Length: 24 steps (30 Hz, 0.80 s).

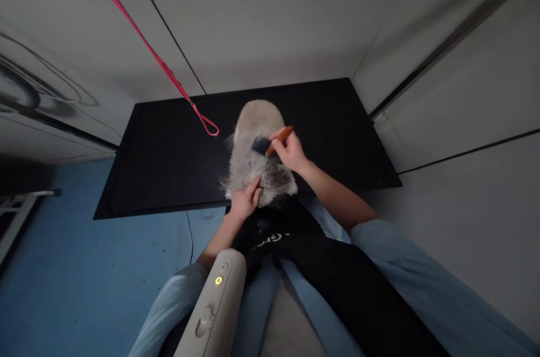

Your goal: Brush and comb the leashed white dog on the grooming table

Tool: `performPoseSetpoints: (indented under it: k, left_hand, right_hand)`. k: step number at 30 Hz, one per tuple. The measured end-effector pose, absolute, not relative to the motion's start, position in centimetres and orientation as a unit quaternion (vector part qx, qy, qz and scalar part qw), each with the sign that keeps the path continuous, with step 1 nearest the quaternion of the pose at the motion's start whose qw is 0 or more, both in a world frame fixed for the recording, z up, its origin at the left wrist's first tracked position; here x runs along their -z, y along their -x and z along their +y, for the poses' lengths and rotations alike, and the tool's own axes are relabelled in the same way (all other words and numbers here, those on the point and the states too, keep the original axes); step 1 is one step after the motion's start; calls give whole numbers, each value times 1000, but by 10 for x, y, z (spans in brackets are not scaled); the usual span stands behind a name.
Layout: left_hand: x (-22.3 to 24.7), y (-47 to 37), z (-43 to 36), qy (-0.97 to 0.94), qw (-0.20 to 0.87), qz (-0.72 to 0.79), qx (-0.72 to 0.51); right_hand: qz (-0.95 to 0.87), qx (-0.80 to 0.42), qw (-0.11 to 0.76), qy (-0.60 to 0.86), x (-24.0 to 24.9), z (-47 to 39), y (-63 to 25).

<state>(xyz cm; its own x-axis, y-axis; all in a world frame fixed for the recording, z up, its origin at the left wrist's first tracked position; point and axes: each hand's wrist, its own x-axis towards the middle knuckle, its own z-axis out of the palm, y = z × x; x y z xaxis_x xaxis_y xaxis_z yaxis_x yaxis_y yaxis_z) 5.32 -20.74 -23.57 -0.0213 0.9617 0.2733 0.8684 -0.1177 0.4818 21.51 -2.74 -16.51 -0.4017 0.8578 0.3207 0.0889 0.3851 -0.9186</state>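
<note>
A fur-covered shape point(259, 115) lies on the black table, cream and short-haired at the far end, grey and shaggy nearer me. No head or legs show, so whether it is an animal or a pelt I cannot tell. My right hand point(290, 150) is closed around the orange-brown handle of a slicker brush point(262, 145), whose dark head is blurred against the middle of the fur. At the near edge my left hand point(245, 199) holds the long grey hair down, index finger and thumb showing, the other fingers partly hidden.
A pink loop leash point(169, 73) hangs down over the left part of the black ribbed table point(169, 160). In front of my body a white dryer nozzle point(219, 301) with a lit yellow button points up toward the table. Pale walls stand behind and to the right.
</note>
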Motion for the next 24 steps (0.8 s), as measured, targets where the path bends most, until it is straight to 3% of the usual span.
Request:
performPoseSetpoints:
  k: [3,7,11,15,18,20,22,24]
  left_hand:
    - [236,-47,-209,-705,107,645,-275]
    - [238,-36,-212,-715,128,621,-295]
    - [233,-27,-212,-715,177,593,-326]
    - [223,-19,-209,-687,255,596,-327]
    - [214,-14,-206,-669,289,610,-312]
    - [206,-11,-205,-670,289,623,-282]
    - [196,-9,-204,-686,264,639,-228]
    - [183,-9,-203,-695,207,668,-166]
  right_hand:
    - [-739,-470,372,308,166,-32,-219]
    - [-654,-411,500,392,168,-36,-222]
    - [-705,-479,394,344,175,-46,-220]
    - [-635,-440,477,419,184,-51,-217]
    - [-665,-475,430,384,188,-56,-218]
    - [-647,-480,427,410,190,-57,-220]
    - [-596,-446,492,451,192,-56,-223]
    - [-603,-444,502,433,195,-54,-226]
